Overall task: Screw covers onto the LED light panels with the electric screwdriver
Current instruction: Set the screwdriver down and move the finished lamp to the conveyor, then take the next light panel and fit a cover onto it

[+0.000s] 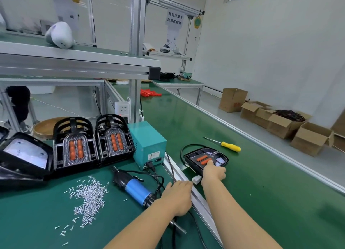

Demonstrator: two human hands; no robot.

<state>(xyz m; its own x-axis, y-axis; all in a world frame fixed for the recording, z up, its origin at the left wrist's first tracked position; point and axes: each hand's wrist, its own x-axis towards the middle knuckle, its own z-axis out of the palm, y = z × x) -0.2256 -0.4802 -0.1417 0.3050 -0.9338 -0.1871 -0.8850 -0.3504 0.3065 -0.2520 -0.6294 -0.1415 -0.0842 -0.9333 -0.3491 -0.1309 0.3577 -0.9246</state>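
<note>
head | my right hand (pixel 213 171) grips the black LED light panel with orange lenses (pixel 206 158) on the green conveyor belt (pixel 261 183) | left hand (pixel 177 196) rests relaxed beside the blue-bodied electric screwdriver (pixel 133 187) | I advise a firm hold, sliding it flat.

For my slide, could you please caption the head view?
Right hand holds an LED light panel on the conveyor; electric screwdriver lies unused.

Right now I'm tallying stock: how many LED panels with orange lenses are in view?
3: two stand side by side left of the teal box, at and; one lies on the belt under the right hand.
</note>
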